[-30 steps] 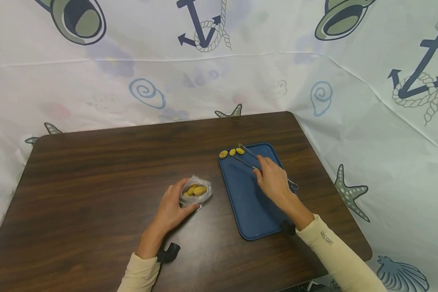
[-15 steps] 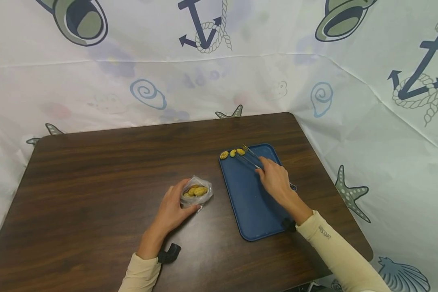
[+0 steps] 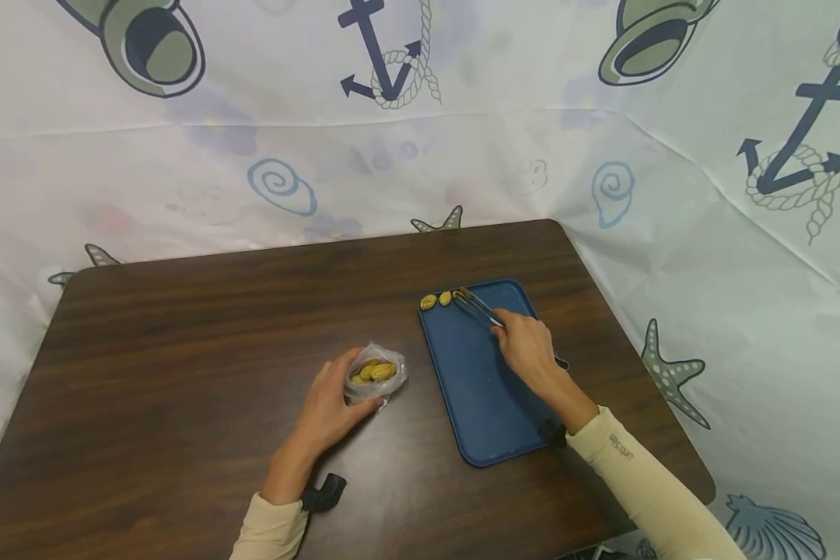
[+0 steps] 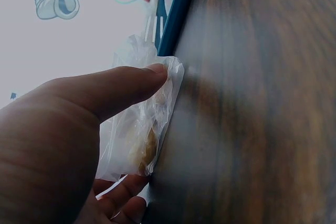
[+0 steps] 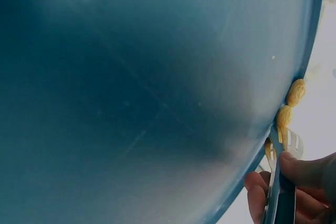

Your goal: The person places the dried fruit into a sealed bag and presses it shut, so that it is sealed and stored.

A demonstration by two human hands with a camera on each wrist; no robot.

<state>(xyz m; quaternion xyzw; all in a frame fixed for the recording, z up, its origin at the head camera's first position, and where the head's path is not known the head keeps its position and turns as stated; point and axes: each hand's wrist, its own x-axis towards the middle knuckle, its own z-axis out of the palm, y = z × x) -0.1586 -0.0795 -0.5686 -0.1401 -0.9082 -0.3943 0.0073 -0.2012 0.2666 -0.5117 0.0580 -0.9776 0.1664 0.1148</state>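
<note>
Tongs (image 5: pixel 284 205) drawn together now, spread half a second ago. Nearest, left hand (image 3: pixel 329 403) grips plastic bag (image 3: pixel 372 390) of yellow pieces (image 3: pixel 383 372) on table (image 3: pixel 182 373). Right hand (image 3: pixel 526 348) squeezes tongs over blue tray (image 3: pixel 483 404); tips at partly hidden piece (image 3: pixel 456 295) by far edge, two loose pieces (image 3: pixel 428 302) beside. Behind, printed sheet (image 3: pixel 490 155).

Gap between bag (image 3: pixel 373 390), tray (image 3: pixel 472 397); tongs (image 3: pixel 488 311) obstruct far end.

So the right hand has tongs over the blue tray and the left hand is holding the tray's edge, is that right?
Not quite: the head view shows the left hand holding a plastic bag of yellow pieces instead. The right hand does have tongs over the blue tray.
</note>
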